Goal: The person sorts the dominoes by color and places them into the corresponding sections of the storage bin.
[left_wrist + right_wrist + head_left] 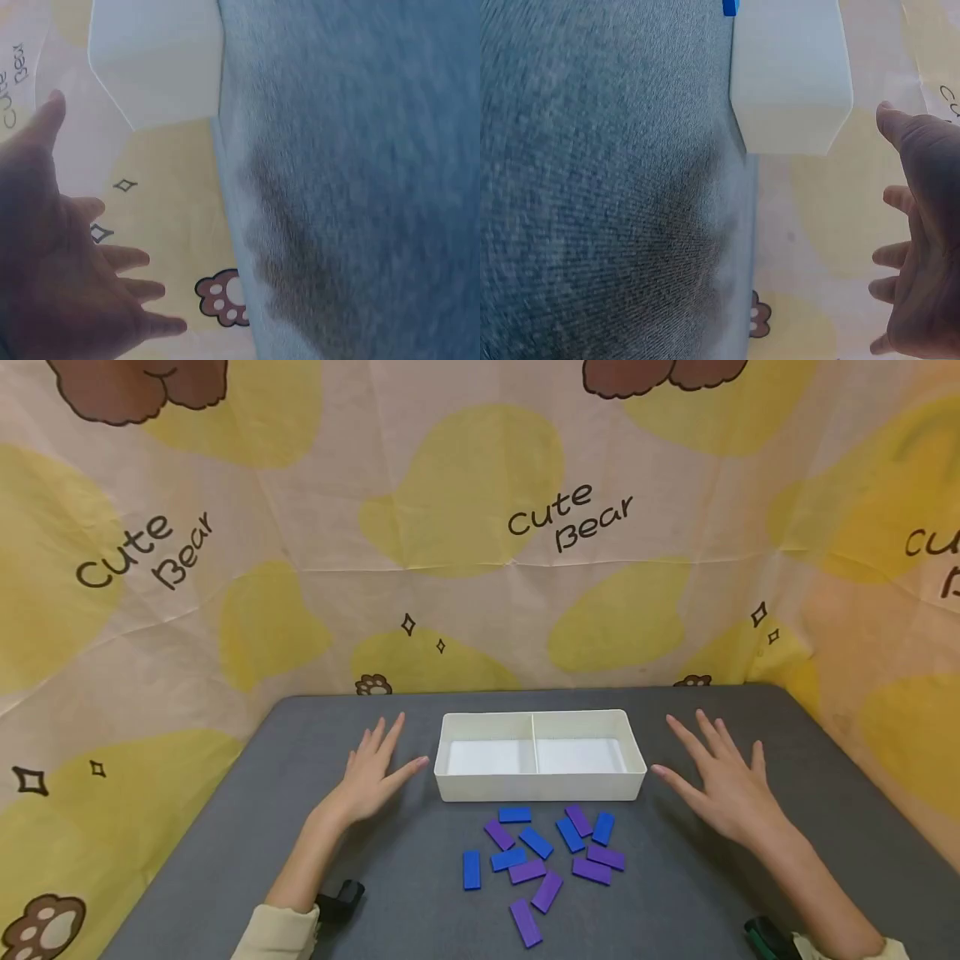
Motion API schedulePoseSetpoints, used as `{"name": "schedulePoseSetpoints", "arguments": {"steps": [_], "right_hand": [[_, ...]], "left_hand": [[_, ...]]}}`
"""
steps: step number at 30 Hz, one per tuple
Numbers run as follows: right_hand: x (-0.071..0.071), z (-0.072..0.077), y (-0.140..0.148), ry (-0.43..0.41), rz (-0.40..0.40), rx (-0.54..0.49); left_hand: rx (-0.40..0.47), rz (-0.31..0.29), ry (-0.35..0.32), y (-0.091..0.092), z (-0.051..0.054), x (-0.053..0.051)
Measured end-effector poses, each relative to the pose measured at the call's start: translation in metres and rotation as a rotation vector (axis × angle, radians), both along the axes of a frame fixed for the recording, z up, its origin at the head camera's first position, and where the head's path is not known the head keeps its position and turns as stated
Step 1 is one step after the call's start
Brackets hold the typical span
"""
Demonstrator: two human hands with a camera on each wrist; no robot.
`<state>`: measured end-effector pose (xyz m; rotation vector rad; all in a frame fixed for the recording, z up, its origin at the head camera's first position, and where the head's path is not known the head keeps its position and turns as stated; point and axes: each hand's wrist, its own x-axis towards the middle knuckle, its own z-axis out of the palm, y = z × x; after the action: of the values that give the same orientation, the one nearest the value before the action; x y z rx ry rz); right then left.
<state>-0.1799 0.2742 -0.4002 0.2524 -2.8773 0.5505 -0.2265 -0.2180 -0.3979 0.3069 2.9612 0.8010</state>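
Note:
A white box (536,787) with two compartments stands on the grey table; both compartments hold nothing. Left of it, my left hand (369,781) is spread over the table, fingers straight, holding nothing. My right hand (723,789) is spread the same way on the box's right side, apart from it. In front of the box lie several blue blocks (472,870) and several purple blocks (526,923), loosely scattered. Each wrist view shows one end of the white box (161,60) beyond the thumb; a corner of a blue block (730,7) shows in the right wrist view.
The grey table (405,893) reaches back to a patterned cloth (465,493) printed with "Cute Bear" and yellow patches, which hangs behind and along both sides. Dark wrist devices (341,902) sit below both forearms.

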Motion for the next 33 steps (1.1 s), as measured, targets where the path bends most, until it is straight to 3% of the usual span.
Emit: {"name": "schedulePoseSetpoints", "arguments": {"steps": [10,15,23,28,33], "right_hand": [[0.001,0.003,-0.006,0.036,0.084,-0.045],[0.002,0.004,-0.008,0.02,0.111,-0.094],[0.003,0.007,-0.012,0.004,0.134,-0.153],[0.004,0.007,-0.013,0.053,0.159,-0.196],[0.006,0.007,-0.018,0.155,0.174,-0.249]], "left_hand": [[0.245,-0.075,0.002,0.009,-0.007,-0.003],[0.399,-0.067,-0.06,0.015,-0.01,-0.003],[0.762,-0.081,-0.198,0.025,-0.014,-0.004],[0.946,-0.051,-0.287,0.031,-0.02,-0.005],[1.083,-0.041,-0.332,0.036,-0.025,-0.004]]}}
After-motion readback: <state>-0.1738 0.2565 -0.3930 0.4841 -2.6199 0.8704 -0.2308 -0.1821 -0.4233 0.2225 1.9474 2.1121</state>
